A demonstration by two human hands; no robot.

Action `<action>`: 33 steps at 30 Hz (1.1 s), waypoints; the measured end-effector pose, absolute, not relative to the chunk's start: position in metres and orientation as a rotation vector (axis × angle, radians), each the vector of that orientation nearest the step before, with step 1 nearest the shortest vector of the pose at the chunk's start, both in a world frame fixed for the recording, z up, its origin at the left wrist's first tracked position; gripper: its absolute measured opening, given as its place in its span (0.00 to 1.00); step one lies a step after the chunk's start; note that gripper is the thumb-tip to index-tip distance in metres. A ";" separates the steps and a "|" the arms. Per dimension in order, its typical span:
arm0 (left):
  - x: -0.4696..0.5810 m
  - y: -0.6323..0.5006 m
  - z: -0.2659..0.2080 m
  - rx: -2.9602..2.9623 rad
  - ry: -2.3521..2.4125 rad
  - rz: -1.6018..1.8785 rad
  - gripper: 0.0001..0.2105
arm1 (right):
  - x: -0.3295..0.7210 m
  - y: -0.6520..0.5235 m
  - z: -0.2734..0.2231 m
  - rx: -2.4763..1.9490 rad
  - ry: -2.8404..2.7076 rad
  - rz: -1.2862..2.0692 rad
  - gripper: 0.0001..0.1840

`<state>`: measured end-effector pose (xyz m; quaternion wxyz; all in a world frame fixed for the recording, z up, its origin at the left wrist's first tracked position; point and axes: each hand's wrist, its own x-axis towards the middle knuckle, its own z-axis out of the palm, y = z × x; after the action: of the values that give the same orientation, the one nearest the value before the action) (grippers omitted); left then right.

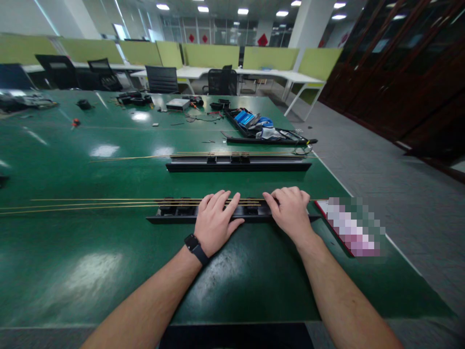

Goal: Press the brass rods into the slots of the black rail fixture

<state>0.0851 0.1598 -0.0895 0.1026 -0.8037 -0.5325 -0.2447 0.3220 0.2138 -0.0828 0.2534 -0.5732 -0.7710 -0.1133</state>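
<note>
A long black channel point(181, 219) lies crosswise on the green table, with several thin gold-coloured rods point(109, 202) running along it and far out past its left end. My left hand point(217, 216), a black watch on its wrist, rests over the middle of the channel with its fingers spread across the rods. Over the right part of the channel, my right hand point(291, 211) has its fingers curled down at the far side and its thumb pointing left. Its fingertips are hidden, so what they grip cannot be made out. A thin rod shows just right of that hand.
A second black channel point(238, 167) with similar rods lies farther back. Behind it, a black tray point(236, 121) holds blue packets and cables. A blurred-out flat item point(348, 228) lies near the table's right edge. Tools and electronic parts are scattered on the far left.
</note>
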 end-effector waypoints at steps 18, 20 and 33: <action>0.085 0.160 -0.090 -2.380 -1.582 -0.705 0.29 | 0.322 0.213 -0.081 -1.572 -2.088 -0.319 0.26; 0.085 0.160 -0.090 -2.378 -1.580 -0.704 0.29 | 0.324 0.215 -0.082 -1.596 -2.088 -0.355 0.27; 0.085 0.160 -0.090 -2.361 -1.576 -0.715 0.28 | 0.324 0.215 -0.084 -1.555 -2.052 -0.289 0.25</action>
<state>0.0850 0.1600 -0.0898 0.1072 -0.8019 -0.5353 -0.2429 0.3237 0.2147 -0.0838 0.2720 -0.5777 -0.7621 -0.1072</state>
